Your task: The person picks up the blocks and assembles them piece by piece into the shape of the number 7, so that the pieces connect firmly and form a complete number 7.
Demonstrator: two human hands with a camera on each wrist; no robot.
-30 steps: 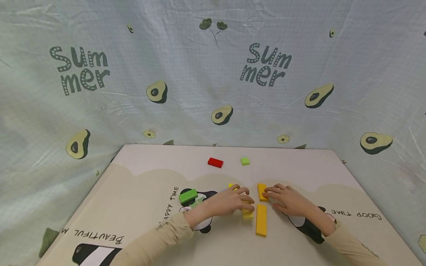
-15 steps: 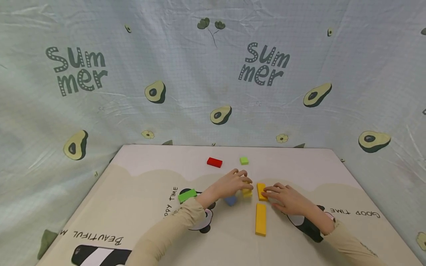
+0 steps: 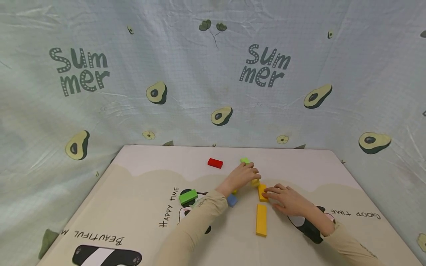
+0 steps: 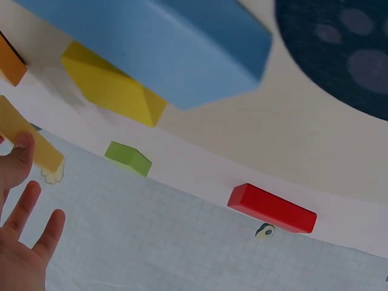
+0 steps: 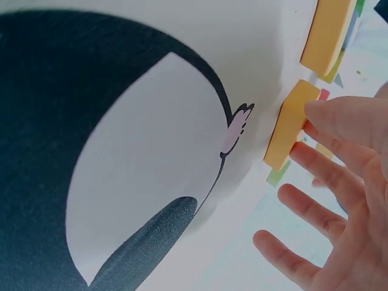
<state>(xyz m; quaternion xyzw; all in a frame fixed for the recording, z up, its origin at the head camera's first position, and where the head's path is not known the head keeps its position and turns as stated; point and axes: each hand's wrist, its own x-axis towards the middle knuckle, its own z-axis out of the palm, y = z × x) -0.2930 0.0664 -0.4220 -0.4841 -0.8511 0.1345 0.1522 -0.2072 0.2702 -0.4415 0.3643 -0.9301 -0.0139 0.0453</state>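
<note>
Two hands (image 3: 241, 176) (image 3: 287, 199) hold blocks (image 4: 45, 151) (image 5: 288, 124) (backdrop (image 3: 186, 55) reads "Summer").

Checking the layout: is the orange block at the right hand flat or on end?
Lying flat: the head view shows the orange block lengthwise on the table, long face up.

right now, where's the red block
In the head view, the red block lies near the far edge of the table, left of the light green block, which the left hand partly hides.
</note>
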